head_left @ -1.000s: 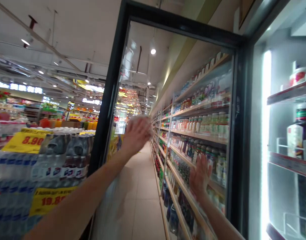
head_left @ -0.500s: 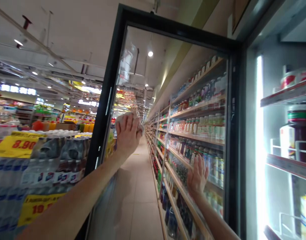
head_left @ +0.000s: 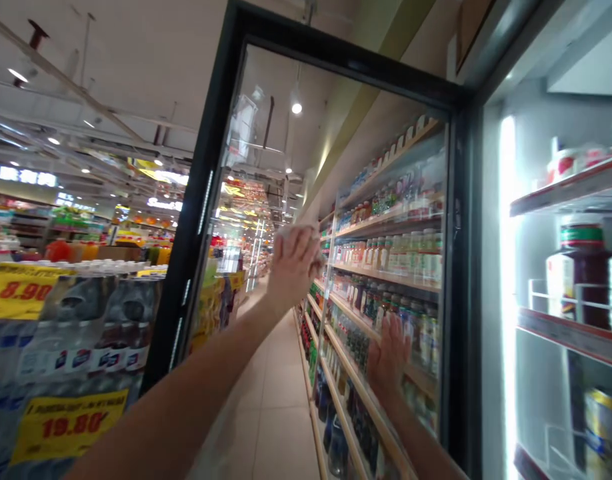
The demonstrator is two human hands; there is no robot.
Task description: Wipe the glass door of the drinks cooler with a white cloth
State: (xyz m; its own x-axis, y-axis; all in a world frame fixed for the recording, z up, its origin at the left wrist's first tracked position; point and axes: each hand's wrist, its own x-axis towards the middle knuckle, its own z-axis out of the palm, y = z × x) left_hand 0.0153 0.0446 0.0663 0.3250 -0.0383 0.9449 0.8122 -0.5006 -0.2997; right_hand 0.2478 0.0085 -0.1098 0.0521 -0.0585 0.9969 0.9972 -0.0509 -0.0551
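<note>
Bottle packs (head_left: pixel 86 353), stacked, wrapped, outside the door's left edge. Two yellow price signs on them: one reading 8.90 (head_left: pixel 26 293), a lower one reading 19.80 (head_left: pixel 69 427).

Door (head_left: pixel 196 173), one, black-framed, swung out; right edge beside the cooler. Glass (head_left: pixel 361 110) clear, with shelves of bottles showing in it. Judged stiff, smooth, slippery and breakable; the frame gives the surer hold.

Left hand (head_left: pixel 293 263), at mid-height of the glass, left of its centre: fingers slightly spread and curved over a cloth, pinning it to the pane.

Cloth (head_left: pixel 317 259), one, pale, mostly hidden beneath that hand, edges showing past the fingertips and on the right. Judged light, soft and limp, apt to bunch or slip; best held by its middle, under palm and fingers together. Dampness cannot be told.

Right hand (head_left: pixel 390 353), lower, toward the right edge of the glass: flattened against it, fingers extended upward, nothing seen in its grasp.

Cooler (head_left: pixel 489 267), lit by a light strip (head_left: pixel 507 287); dark bottle (head_left: pixel 586 273) on its middle shelf, can (head_left: pixel 606 427) below.
</note>
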